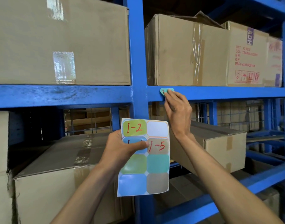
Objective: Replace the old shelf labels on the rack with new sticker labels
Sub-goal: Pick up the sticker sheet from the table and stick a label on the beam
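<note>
a large taped cardboard box (61,41) sits on the upper left shelf. right of the upright stand a plain carton (185,52) and a red-printed carton (247,55). below, wire mesh (235,113) backs more boxes (219,143).

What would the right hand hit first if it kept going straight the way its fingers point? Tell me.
The right hand points up and forward; its fingers already touch the teal label on the blue shelf beam, so the label and beam come first.

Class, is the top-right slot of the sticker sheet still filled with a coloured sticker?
No: on the paper sticker sheet held by the left hand, that slot is bare white.
</note>
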Available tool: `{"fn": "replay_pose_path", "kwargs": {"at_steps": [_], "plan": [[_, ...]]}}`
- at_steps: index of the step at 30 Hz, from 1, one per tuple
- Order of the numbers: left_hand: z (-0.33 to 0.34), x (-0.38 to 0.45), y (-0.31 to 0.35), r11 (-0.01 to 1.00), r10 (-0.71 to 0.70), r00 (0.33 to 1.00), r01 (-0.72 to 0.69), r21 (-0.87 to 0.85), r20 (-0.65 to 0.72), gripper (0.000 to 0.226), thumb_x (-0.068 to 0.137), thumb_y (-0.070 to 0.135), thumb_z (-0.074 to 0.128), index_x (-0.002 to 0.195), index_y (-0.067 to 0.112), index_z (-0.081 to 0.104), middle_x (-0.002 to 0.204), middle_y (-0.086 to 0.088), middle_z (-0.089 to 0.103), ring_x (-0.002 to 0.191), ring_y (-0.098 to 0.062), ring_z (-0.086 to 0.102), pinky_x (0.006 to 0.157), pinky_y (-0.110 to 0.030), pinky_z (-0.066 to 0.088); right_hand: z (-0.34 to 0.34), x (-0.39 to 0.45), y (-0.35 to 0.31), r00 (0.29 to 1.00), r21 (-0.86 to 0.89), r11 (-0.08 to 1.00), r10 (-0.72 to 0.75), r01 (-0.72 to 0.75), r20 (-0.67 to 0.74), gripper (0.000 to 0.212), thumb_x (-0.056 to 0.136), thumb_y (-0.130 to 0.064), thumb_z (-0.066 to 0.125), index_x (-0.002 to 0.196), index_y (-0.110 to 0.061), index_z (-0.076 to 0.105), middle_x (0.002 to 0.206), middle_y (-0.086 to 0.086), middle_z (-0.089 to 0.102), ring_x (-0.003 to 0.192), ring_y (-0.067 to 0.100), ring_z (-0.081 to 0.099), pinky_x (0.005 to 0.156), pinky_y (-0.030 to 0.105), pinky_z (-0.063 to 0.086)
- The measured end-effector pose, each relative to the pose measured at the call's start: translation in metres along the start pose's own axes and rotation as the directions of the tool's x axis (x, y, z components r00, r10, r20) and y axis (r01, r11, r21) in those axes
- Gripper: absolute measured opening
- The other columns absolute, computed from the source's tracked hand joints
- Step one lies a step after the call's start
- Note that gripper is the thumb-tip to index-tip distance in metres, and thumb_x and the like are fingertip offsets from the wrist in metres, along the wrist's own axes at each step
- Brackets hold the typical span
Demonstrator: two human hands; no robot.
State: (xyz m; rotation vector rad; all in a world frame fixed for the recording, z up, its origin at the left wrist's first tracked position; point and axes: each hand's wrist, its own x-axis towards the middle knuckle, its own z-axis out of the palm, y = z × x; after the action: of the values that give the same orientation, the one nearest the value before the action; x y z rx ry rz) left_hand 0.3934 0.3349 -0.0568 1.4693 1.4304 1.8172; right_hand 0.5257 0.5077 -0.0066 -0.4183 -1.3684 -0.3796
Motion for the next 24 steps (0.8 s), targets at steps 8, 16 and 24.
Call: {"fn": "replay_pose_path", "kwargs": {"at_steps": [8,16,24], "plan": [[0.0072,-0.0027,-0.0018,1.0,-0.01,1.0,0.01,0.018,-0.001,0.03,0.071,0.007,0.085,0.098,0.017,0.075,0.089,0.0,0.081,0.081,-0.02,0.078,0.065,-0.035,0.063,0.0022,0.0052,0.0006,1.0,-0.01,1.0,-0.009,0.009,-0.006,0.03,0.087,-0.005,0.07,0.117,-0.003,0.071,0.118,0.012,0.071,0.112,0.022,0.063,0.101,0.029,0.049],[0.0074,-0.0025,-0.0032,1.0,-0.015,1.0,0.015,-0.001,0.001,0.029,0.072,0.007,0.085,0.097,0.017,0.075,0.087,0.002,0.081,0.08,-0.019,0.078,0.06,-0.031,0.062,0.0027,0.0059,-0.0034,0.999,0.03,0.999,0.031,-0.03,-0.045,0.028,0.087,-0.005,0.07,0.115,-0.001,0.07,0.112,0.013,0.073,0.107,0.024,0.066,0.097,0.027,0.05],[0.0056,0.0008,-0.0083,0.999,-0.038,0.999,0.038,0.008,-0.009,0.032,0.072,0.008,0.085,0.101,0.015,0.074,0.092,-0.002,0.081,0.085,-0.023,0.078,0.071,-0.041,0.064,0.0041,0.0055,-0.0076,0.997,0.019,0.998,0.057,-0.056,-0.051,0.026,0.087,-0.008,0.071,0.112,-0.003,0.073,0.11,0.011,0.075,0.106,0.025,0.065,0.092,0.032,0.054]]}}
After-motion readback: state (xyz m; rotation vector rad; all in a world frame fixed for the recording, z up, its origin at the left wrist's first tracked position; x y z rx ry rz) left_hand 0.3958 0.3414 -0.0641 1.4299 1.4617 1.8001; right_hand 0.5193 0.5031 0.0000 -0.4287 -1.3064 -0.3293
